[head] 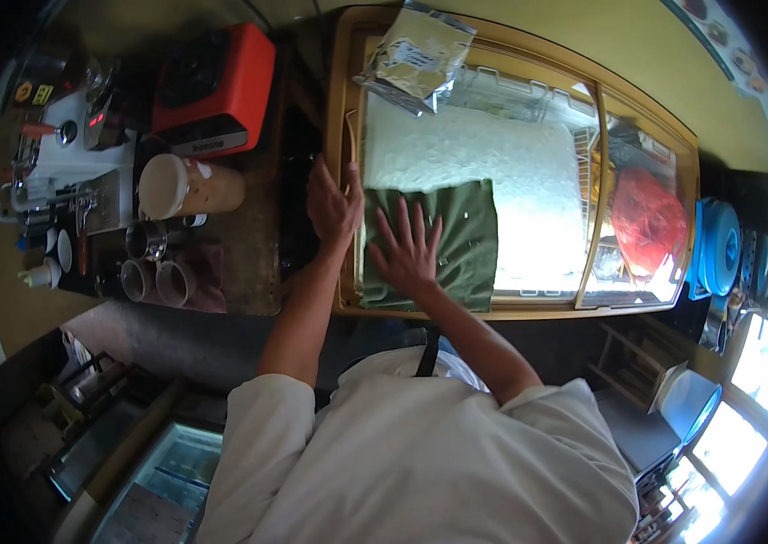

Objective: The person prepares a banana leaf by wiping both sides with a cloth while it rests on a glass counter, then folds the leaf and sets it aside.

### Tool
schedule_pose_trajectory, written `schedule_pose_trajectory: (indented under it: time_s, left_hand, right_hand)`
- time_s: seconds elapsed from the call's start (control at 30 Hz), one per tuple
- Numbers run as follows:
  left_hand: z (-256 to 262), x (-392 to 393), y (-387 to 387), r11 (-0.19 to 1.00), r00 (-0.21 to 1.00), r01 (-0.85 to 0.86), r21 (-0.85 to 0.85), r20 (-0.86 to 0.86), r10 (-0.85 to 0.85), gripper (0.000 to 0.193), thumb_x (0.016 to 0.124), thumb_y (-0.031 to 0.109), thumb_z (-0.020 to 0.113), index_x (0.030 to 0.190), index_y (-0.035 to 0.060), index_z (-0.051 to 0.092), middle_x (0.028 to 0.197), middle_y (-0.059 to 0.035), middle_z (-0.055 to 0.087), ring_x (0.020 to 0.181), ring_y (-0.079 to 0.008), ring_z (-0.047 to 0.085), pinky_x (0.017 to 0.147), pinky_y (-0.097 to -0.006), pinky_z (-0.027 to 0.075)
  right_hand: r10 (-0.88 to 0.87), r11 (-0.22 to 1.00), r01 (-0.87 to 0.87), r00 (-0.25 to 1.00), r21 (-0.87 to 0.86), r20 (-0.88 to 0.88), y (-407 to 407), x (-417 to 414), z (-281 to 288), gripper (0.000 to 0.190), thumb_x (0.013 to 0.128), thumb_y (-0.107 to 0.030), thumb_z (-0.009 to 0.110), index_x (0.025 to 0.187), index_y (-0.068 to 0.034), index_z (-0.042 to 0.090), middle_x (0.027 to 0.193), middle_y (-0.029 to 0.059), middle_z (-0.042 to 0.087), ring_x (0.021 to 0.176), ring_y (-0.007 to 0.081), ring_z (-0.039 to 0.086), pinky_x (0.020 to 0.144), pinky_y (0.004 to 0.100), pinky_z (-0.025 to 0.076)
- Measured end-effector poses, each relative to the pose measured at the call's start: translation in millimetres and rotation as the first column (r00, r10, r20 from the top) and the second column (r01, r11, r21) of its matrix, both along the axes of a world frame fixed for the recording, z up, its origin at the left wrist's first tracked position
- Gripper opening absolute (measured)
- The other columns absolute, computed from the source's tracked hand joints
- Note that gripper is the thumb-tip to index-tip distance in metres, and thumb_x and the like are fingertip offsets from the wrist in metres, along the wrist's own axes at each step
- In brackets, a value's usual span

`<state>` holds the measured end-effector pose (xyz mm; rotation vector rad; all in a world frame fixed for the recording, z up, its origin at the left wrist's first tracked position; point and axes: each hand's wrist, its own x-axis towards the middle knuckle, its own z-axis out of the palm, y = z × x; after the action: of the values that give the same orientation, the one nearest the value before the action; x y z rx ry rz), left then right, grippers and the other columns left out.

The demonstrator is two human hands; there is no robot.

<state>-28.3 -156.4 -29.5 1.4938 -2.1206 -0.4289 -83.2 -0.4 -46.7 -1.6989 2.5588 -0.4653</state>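
Observation:
My right hand [405, 248] lies flat with its fingers spread on a green cloth [469, 238]. The cloth covers the front left of the sliding glass lid of a chest freezer [537, 315]. At the freezer's left rim is my left hand [333, 207], thumb apart from the fingers, with nothing seen in it. Its thumb is close to a curved handle [350, 136] on the lid's left side; whether they touch I cannot tell. Small pale bits sit on the cloth. Frosty white contents [533, 163] show through the glass.
A foil bag [418, 58] with handwriting rests on the freezer's back left. Left of it, a wooden counter [254, 238] bears a red appliance [248, 88], a tan-filled plastic container [214, 187], and cups [176, 282]. A red plastic bag [645, 217] shows under the right glass pane.

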Motion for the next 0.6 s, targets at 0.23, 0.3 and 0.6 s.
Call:
schedule_pose_trajectory:
  time_s: [0.23, 0.3, 0.6]
  left_hand:
    - [1.2, 3.1, -0.6, 1.000, 1.000, 0.002, 0.007, 0.030, -0.002, 0.064, 0.096, 0.045, 0.051, 0.135, -0.0049, 0.044, 0.122, -0.0265, 0.056, 0.109, -0.0404, 0.059, 0.092, -0.0461, 0.048]
    - [1.3, -4.6, -0.2, 0.999, 0.999, 0.045, 0.002, -0.011, -0.045, 0.063, 0.096, 0.044, 0.052, 0.134, -0.0047, 0.044, 0.122, -0.0260, 0.056, 0.107, -0.0402, 0.059, 0.091, -0.0461, 0.049]
    - [1.6, -0.1, -0.8, 0.999, 0.999, 0.011, 0.031, 0.034, -0.012, 0.068, 0.094, 0.049, 0.054, 0.136, -0.0030, 0.042, 0.126, -0.0243, 0.054, 0.111, -0.0400, 0.057, 0.092, -0.0469, 0.048]
  right_hand:
    - [-0.024, 0.999, 0.024, 1.000, 0.046, -0.007, -50.4, -26.2, 1.2, 0.065, 0.096, -0.045, 0.045, 0.152, -0.013, 0.032, 0.160, 0.0109, 0.022, 0.148, 0.0298, 0.019, 0.114, 0.0667, 0.009]
    - [-0.082, 0.995, 0.078, 0.995, -0.066, -0.060, -93.7, -60.9, -2.3, 0.061, 0.099, -0.041, 0.042, 0.150, -0.009, 0.034, 0.158, 0.0120, 0.029, 0.147, 0.0290, 0.023, 0.116, 0.0618, 0.011]
    - [0.048, 0.999, -0.047, 0.995, -0.013, 0.083, -5.5, 15.6, -6.2, 0.063, 0.092, -0.049, 0.055, 0.149, -0.031, 0.038, 0.158, 0.0141, 0.027, 0.145, 0.0350, 0.025, 0.114, 0.0652, 0.015]
